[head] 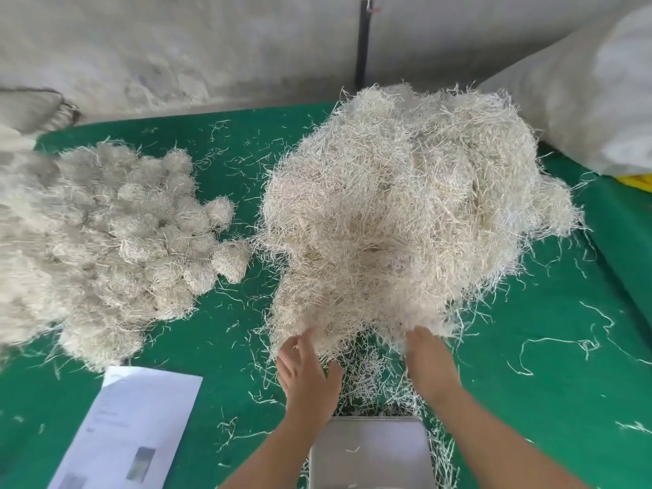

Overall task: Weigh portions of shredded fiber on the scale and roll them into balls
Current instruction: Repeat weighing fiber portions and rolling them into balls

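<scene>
Only the head view here, looking down over a desk (pixel 225 347) covered in green felt-like cloth. The big loose heap of shredded fiber (pixel 405 213) fills the middle and upper right of the frame, fluffy and tangled, with stray strands scattered all over the green around it. On the left side there's a pile of finished balls (pixel 148 234), loads of them bunched together, a couple sitting out toward the middle just beside the heap. The metal scale pan (pixel 370 453) is at the bottom centre, basically bare apart from a strand or two.

Both hands are up at the near edge of the heap. The left hand (pixel 307 368) has its fingers spread and fairly straight, pressing into the bottom edge of the fiber, not really clamped on anything. The right hand (pixel 428 358) has its fingertips buried in the fiber, so I can't tell whether it's pinching a tuft or just pushing in.

Looks to me like the grab-a-portion step, start of a new round since the pan has nothing on it. Next move probably calls for pulling a clump free without dragging half the heap along, then dropping it on the pan.

Also a printed sheet of paper (pixel 141 425) at lower left and a big white sack (pixel 599 100) at upper right.
</scene>
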`<state>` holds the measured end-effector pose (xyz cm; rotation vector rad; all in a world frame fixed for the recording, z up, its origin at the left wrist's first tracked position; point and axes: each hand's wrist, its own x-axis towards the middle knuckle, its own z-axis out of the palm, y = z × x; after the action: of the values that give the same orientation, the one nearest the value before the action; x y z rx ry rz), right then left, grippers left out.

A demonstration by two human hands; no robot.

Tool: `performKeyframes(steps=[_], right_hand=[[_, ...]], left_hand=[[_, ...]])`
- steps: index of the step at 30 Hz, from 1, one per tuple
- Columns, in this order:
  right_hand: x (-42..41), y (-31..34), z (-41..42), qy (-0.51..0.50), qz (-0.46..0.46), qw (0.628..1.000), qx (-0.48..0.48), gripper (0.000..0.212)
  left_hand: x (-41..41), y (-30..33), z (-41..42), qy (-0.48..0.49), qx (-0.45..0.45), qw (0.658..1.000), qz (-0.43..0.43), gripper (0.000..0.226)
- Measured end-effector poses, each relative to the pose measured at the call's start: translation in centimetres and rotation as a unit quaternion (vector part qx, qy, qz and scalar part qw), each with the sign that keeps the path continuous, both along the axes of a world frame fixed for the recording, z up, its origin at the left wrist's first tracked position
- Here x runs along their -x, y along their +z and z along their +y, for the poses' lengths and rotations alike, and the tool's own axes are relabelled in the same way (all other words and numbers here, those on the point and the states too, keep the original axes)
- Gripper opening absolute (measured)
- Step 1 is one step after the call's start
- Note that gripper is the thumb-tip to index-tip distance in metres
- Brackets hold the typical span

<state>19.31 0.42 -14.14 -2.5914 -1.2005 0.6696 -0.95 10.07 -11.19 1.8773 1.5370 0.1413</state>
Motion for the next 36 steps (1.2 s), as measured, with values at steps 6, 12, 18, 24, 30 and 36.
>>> performKeyframes(steps=[6,12,18,24,30,36], right_hand=[[4.2,4.4,-3.2,-0.083,0.175,0.966,-0.173,0.023],[9.3,10.3,-5.5,-0.046,0.241,0.939,-0.241,0.066],[6.9,14.2,-6.8,0.005,0.222,0.927,-0.303,0.064],[4.9,14.3,-4.8,0.097,0.029,0.981,-0.166,0.125],[4.0,14.3,-1.9,0.071,0.111,0.965,-0.226,0.074],[3.0,15.9,-1.4,0.124,0.007,0.97,-0.21,0.095]], left_hand=[[-2.0,3.0,-2.5,0.046,0.083,0.98,-0.172,0.048],[-4.9,7.8,-4.0,0.112,0.522,0.786,-0.311,0.078],[-3.8,9.6,-3.1,0.059,0.216,0.937,-0.267,0.038],[-0.1,12.4,-2.4,-0.082,0.203,0.913,-0.343,0.058],[0.8,13.6,-1.4,0.125,0.257,0.844,-0.454,0.058],[1.7,12.6,1.1,0.12,0.194,0.915,-0.333,0.087]])
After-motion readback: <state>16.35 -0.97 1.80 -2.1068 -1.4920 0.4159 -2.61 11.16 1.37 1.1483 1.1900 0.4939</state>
